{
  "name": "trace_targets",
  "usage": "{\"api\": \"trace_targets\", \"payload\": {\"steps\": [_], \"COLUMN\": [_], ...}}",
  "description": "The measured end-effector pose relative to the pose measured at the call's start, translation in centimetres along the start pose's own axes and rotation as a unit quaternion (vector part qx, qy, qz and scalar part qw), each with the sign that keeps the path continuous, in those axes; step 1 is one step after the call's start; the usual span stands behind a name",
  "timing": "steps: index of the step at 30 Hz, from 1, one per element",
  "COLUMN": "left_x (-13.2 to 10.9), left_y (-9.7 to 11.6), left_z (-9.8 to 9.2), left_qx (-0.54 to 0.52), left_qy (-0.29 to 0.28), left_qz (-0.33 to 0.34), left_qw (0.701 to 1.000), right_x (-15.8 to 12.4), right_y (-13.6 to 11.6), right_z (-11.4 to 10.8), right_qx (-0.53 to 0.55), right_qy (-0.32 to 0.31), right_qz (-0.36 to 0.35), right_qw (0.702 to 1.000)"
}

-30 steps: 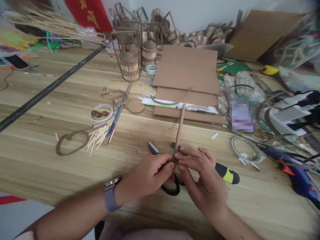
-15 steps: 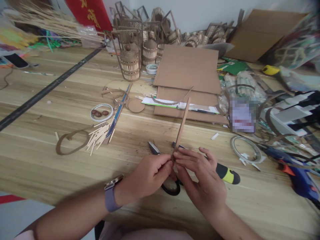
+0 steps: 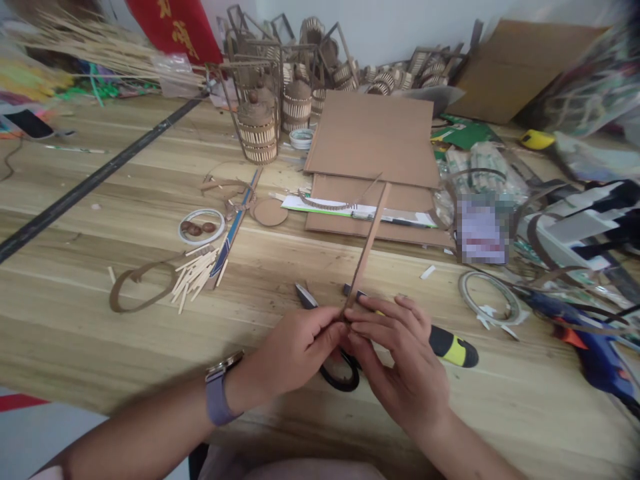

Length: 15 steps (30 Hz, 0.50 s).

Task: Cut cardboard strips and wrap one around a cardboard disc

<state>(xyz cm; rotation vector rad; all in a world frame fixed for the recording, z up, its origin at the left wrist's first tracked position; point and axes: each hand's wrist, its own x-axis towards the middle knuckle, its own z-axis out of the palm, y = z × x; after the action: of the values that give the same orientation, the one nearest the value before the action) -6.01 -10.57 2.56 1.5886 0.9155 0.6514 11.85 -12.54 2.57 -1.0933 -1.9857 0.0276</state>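
Observation:
A narrow brown cardboard strip (image 3: 371, 241) slants up and away from my fingertips, its near end hidden between them. My left hand (image 3: 295, 353) pinches that end between thumb and forefinger. From the other side, my right hand (image 3: 400, 363) presses its thumb and fingers on the same end. Beneath both hands lies a pair of black-handled scissors (image 3: 341, 373), partly covered. A tool with a black and yellow handle (image 3: 454, 347) rests under my right hand. To the left are a pile of short wooden sticks (image 3: 195, 277) and a brown strip loop (image 3: 140, 293).
Cardboard sheets (image 3: 373, 137) are stacked ahead, with small slatted buckets (image 3: 257, 133) behind. A tape roll (image 3: 201, 227) holds brown beads. At right lie another tape roll (image 3: 487, 300) and a blue glue gun (image 3: 590, 347). A cardboard disc (image 3: 271, 211) sits mid-table.
The strip's far end has swung slightly to the right and away, while both hands keep their grip on the near end. The whole view has shifted a little.

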Motion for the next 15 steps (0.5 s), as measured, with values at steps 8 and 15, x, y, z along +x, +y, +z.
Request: {"api": "trace_targets", "payload": {"steps": [8, 15], "left_x": [-0.17, -0.26], "left_y": [0.08, 0.23], "left_z": [0.14, -0.1], "left_qx": [0.015, 0.041], "left_qy": [0.004, -0.015], "left_qz": [0.004, 0.029], "left_qw": [1.0, 0.999], "right_x": [-0.04, 0.09], "right_y": [-0.03, -0.13], "right_z": [0.1, -0.17], "right_qx": [-0.002, 0.019], "right_qy": [-0.008, -0.005], "right_qz": [0.011, 0.029], "right_qw": [1.0, 0.999]}}
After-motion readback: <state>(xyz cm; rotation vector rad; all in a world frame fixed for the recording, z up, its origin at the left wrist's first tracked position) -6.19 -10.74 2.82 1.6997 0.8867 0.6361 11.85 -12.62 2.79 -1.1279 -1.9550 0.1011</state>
